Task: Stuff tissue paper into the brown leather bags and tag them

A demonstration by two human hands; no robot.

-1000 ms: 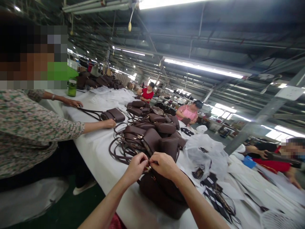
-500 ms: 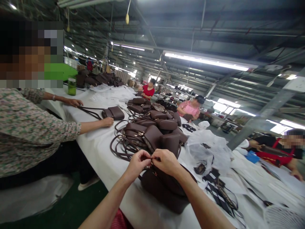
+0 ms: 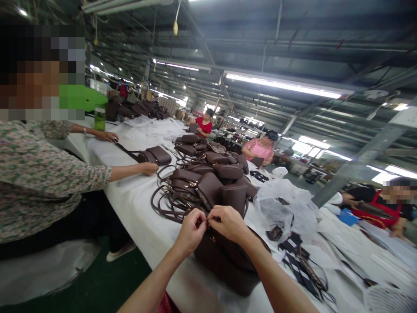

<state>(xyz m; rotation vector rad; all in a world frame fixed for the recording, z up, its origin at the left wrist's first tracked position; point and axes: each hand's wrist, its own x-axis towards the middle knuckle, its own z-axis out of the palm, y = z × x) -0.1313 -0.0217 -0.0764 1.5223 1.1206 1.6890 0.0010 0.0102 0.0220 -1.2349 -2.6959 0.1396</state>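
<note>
A dark brown bag [image 3: 228,265] with a small gold fitting stands on the white table in front of me. My left hand [image 3: 194,228] is closed in a pinch at the bag's upper left end. Against its fingertips, my right hand [image 3: 226,221] is pinched too, with its wrist over the bag's top. What lies between the fingers is too small to make out. Just beyond my hands is a heap of brown bags [image 3: 208,187] with looped brown straps [image 3: 163,202] on its left side.
At the left, a person in a flowered shirt [image 3: 58,174] handles a bag [image 3: 158,155] by its strap. Clear plastic [image 3: 283,204] and black tags [image 3: 299,265] lie to the right, near a white basket [image 3: 387,300]. A green bottle [image 3: 99,118] stands farther back.
My hands remain together at the bag, with the left fingers slightly lower. The person at the left has shifted the strap and moved both hands slightly to the right.
</note>
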